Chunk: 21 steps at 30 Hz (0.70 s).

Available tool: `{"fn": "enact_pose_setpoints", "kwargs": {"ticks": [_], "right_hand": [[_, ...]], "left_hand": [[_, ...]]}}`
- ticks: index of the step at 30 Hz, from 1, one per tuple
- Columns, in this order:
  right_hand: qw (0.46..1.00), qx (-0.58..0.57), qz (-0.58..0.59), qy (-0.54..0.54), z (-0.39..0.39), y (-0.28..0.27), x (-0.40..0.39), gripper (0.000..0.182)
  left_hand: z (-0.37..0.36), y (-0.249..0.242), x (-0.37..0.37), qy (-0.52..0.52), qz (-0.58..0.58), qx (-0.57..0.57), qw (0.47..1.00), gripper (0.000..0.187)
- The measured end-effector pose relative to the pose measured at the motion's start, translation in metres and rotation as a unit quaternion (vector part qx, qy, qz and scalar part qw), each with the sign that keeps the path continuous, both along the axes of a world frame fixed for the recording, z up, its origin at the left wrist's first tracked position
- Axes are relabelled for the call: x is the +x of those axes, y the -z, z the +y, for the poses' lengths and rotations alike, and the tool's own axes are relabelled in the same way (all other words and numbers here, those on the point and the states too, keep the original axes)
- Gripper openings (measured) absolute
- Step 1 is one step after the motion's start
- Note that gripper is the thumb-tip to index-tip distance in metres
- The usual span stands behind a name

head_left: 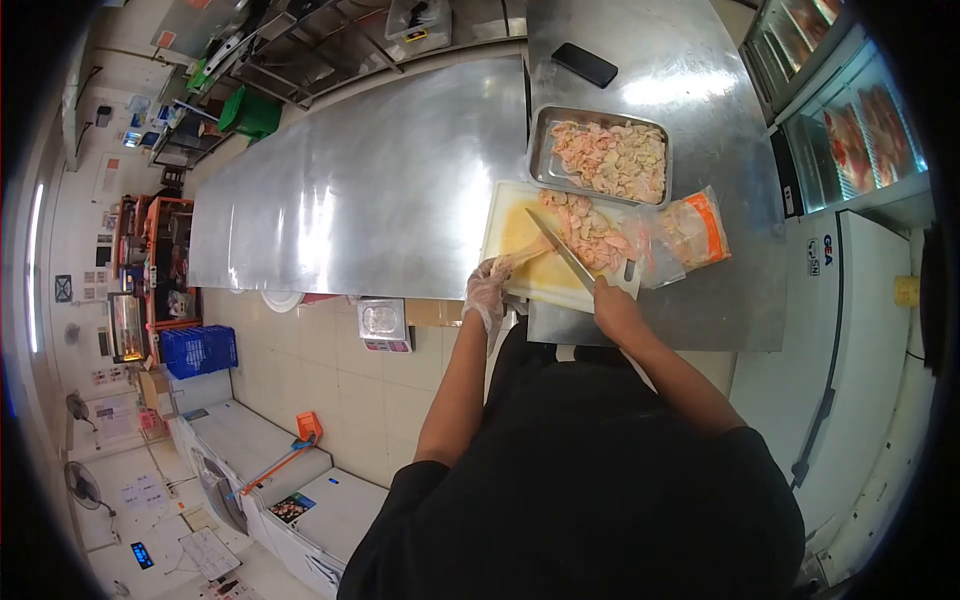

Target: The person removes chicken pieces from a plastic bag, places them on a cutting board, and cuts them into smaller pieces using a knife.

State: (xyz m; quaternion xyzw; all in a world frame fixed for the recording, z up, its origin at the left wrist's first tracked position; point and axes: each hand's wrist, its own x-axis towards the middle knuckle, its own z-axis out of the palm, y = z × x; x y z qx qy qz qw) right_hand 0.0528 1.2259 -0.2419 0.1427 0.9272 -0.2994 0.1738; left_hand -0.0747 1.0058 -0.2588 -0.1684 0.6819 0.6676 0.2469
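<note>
My right hand (pixel 617 312) is closed round the handle of a knife (pixel 563 251), whose blade lies slantwise over the white cutting board (pixel 507 212). A clear plastic glove covers my left hand (pixel 487 290), which grips one end of a pale, stretched strip of meat (pixel 522 256) at the board's left edge. Pinkish meat pieces (pixel 592 236) are heaped on the board, to the right of the blade. Just beyond the board, a metal tray (pixel 541 166) holds many cut pieces. An open plastic bag (pixel 697 232) with an orange band lies at the board's right.
The steel table (pixel 400 150) stretches away to the left. A black phone (pixel 584 65) lies beyond the tray. Below the table edge stands a scale (pixel 383 322). Glass-door fridges (pixel 860 140) and a white freezer (pixel 790 330) are at the right.
</note>
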Motion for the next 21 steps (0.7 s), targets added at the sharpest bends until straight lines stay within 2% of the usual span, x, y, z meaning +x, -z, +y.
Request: {"fn": "enact_pose_setpoints", "kwargs": {"ticks": [1,2,4,5,7,8,10,13,14,16,17,19,21], "right_hand": [[1.0,0.004,-0.002,-0.001,0.0,0.0,0.0,0.02],[1.0,0.011,0.004,0.013,-0.001,0.001,0.0,0.02],[0.999,0.025,0.008,0.031,-0.005,0.002,0.001,0.02],[0.999,0.028,0.0,0.038,-0.009,0.001,0.001,0.02],[0.998,0.039,-0.008,0.049,-0.017,-0.01,-0.004,0.02],[0.999,0.02,-0.006,0.05,-0.025,-0.015,-0.005,0.021],[0.999,0.008,-0.012,0.051,-0.042,-0.022,-0.005,0.021],[0.998,-0.002,-0.058,0.011,-0.061,-0.019,-0.012,0.02],[0.998,0.004,-0.061,0.014,-0.067,-0.017,-0.011,0.02],[0.997,0.012,-0.06,0.043,-0.075,-0.016,-0.008,0.02],[0.997,0.018,-0.064,0.046,-0.079,-0.011,-0.005,0.02],[0.996,0.036,-0.056,0.057,-0.088,-0.005,0.0,0.021],[0.995,0.042,-0.064,0.068,-0.097,-0.003,0.002,0.02]], "left_hand": [[0.004,-0.009,-0.003,-0.006,-0.022,0.0,1.0,0.03],[0.002,0.003,-0.011,-0.005,-0.024,0.004,1.0,0.03],[-0.011,0.042,-0.028,0.096,0.016,-0.178,0.979,0.038],[-0.014,0.051,-0.034,0.099,0.016,-0.172,0.98,0.038],[-0.016,0.056,-0.045,0.211,0.048,-0.3,0.929,0.033],[-0.017,0.061,-0.047,0.214,0.047,-0.294,0.93,0.033],[-0.012,0.049,-0.044,0.269,0.157,-0.454,0.835,0.038],[-0.009,0.009,-0.044,0.307,0.163,-0.45,0.823,0.039],[-0.01,0.012,-0.046,0.309,0.163,-0.444,0.825,0.039],[-0.01,0.02,-0.05,0.283,0.288,-0.447,0.798,0.027],[-0.01,0.025,-0.053,0.286,0.287,-0.44,0.802,0.027],[-0.009,0.031,-0.058,0.318,0.387,-0.358,0.788,0.02],[-0.011,0.038,-0.061,0.35,0.367,-0.344,0.79,0.019]]}}
